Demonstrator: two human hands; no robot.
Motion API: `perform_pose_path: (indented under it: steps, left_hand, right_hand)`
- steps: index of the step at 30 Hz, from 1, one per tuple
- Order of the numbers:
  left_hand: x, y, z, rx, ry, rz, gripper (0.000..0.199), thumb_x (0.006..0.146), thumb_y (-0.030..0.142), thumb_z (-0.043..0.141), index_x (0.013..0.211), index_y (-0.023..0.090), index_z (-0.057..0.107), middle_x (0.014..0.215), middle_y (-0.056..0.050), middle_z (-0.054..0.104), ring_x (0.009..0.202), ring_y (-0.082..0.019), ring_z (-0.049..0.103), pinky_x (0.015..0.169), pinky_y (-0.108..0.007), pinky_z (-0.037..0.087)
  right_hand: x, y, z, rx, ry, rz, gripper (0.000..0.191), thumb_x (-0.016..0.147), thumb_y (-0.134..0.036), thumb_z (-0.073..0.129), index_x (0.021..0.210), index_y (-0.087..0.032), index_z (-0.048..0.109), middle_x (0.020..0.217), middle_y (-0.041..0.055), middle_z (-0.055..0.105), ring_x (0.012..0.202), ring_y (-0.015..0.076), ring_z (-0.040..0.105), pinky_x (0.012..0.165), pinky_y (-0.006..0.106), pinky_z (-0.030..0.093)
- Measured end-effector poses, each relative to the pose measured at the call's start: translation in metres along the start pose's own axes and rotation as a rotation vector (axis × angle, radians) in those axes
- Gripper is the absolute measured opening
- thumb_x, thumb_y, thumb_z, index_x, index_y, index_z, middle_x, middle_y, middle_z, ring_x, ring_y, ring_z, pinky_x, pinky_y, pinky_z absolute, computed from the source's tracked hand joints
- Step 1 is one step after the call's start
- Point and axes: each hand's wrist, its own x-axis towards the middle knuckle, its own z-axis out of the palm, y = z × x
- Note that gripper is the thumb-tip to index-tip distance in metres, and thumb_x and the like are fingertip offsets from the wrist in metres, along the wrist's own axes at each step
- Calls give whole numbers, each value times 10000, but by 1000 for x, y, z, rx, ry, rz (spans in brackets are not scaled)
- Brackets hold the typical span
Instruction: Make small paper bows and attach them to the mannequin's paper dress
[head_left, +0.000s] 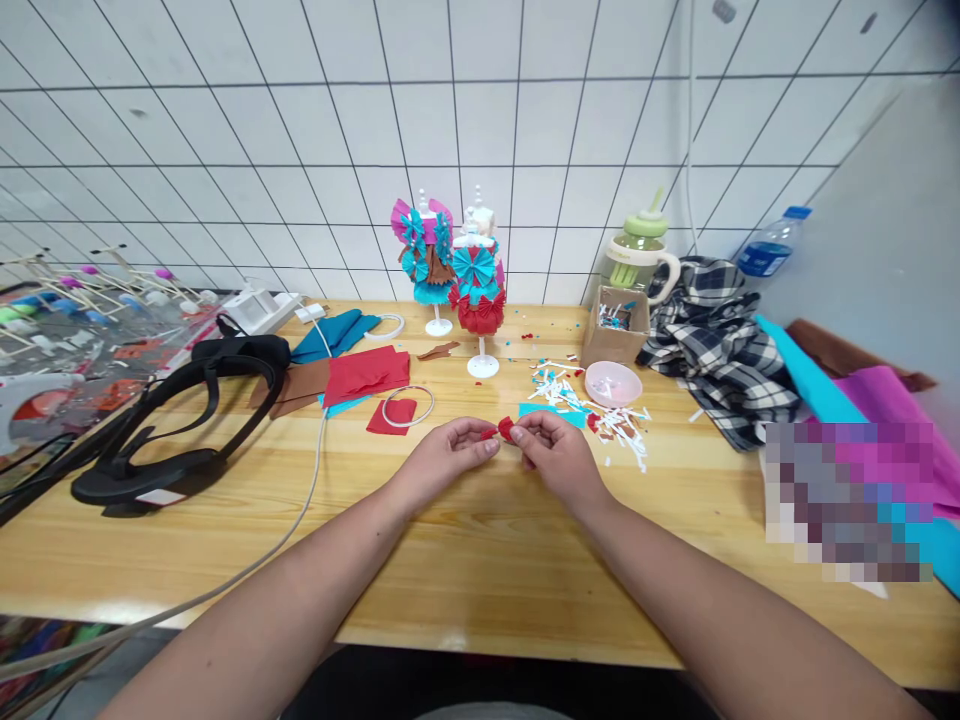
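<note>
Set by the clock around the hands, a white tiled wall (300,130) stood at twelve, behind the wooden worktop (465,580). A black headset (206,465) lay at nine; its white sticker was too blurred to read. At two, a black-and-white checked cloth (712,340) was heaped up.

The left hand (454,450) and the right hand (561,455) met just above the worktop, close together. The fingers of both were pinching: the right on a small crumpled red piece, the left on a red bit just beside it. Whether these were joined could not be told.

At twelve stood small white dress forms, the nearest (478,300) dressed in red and turquoise pleats. At about one rose a green-lidded jug (634,255), with an open cardboard box (615,335) in front of it. A blue-capped bottle (776,245) tilted at two, the pale marks on its blue label too small to read. Red sheets (367,375) lay at ten, a pink bowl (613,397) at two, and white strips (624,432) at three. Smallest was the red piece (505,430) itself, at the centre, between the hands.
</note>
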Motion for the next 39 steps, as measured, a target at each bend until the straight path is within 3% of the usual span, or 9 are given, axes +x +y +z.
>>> perform_pose_path:
  steps: [7, 9, 13, 17, 21, 27, 32, 36, 39]
  left_hand:
    - [0, -2, -2, 45, 75, -13, 283, 653, 376, 768, 806, 152, 686, 780, -34, 708, 726, -148, 617, 733, -274, 449]
    - [1, -1, -2, 94, 85, 6, 271, 643, 372, 768, 777, 156, 675, 743, -23, 703, 684, -143, 611, 689, -265, 447]
    - [0, 1, 0, 328, 120, 70, 213, 648, 353, 731, 706, 157, 671, 656, -19, 683, 596, -146, 585, 587, -253, 425]
    - [-3, 1, 2, 546, 100, 154, 154, 692, 327, 671, 684, 174, 682, 672, -17, 690, 639, -162, 596, 622, -263, 441]
    - [-5, 0, 1, 611, 60, 176, 191, 710, 351, 657, 637, 175, 659, 645, -6, 661, 645, -156, 570, 620, -258, 411]
    - [-2, 0, -2, 296, 16, 38, 274, 679, 400, 699, 671, 151, 587, 612, 9, 603, 570, -121, 526, 548, -233, 362]
    - [0, 1, 1, 316, 92, 152, 383, 615, 358, 781, 921, 176, 640, 992, -72, 685, 964, -220, 611, 817, -313, 444]
    - [2, -2, 4, 171, 50, 107, 304, 679, 417, 731, 806, 155, 645, 815, -61, 714, 807, -200, 649, 797, -337, 466]
    - [2, -4, 5, 22, 114, 103, 305, 661, 397, 751, 804, 157, 629, 806, -44, 714, 773, -180, 646, 779, -321, 467]
  right_hand:
    - [0, -3, 0, -43, -34, 30, 262, 734, -436, 631, 775, -189, 553, 664, -12, 553, 569, 117, 480, 508, 241, 433]
    - [-2, -3, 0, -120, -30, -9, 220, 746, -384, 602, 837, -190, 552, 755, 8, 585, 638, 133, 522, 564, 259, 452]
    - [-7, -7, -3, -414, -13, -302, 346, 775, -275, 573, 1117, -225, 572, 1057, 63, 617, 932, 197, 552, 811, 343, 445]
    - [-9, -9, -5, -719, -110, -470, 165, 796, -352, 640, 912, -252, 701, 913, 52, 670, 929, 235, 541, 872, 398, 374]
    - [-7, -7, -2, -656, -106, -375, 95, 775, -326, 662, 788, -240, 700, 800, 31, 678, 803, 202, 567, 778, 357, 406]
    - [1, -1, -3, -144, -80, -36, 213, 744, -389, 645, 799, -187, 684, 729, 23, 687, 635, 149, 594, 597, 271, 449]
    - [2, -2, -3, -120, -71, 11, 264, 736, -418, 656, 817, -170, 693, 715, 37, 690, 579, 133, 579, 567, 264, 463]
    - [1, -1, -1, -23, -70, 38, 283, 702, -439, 693, 801, -174, 681, 721, 38, 694, 585, 142, 613, 597, 281, 505]
    - [1, -1, 1, 46, -55, 86, 303, 671, -450, 713, 784, -175, 660, 717, 31, 686, 558, 133, 610, 576, 276, 513]
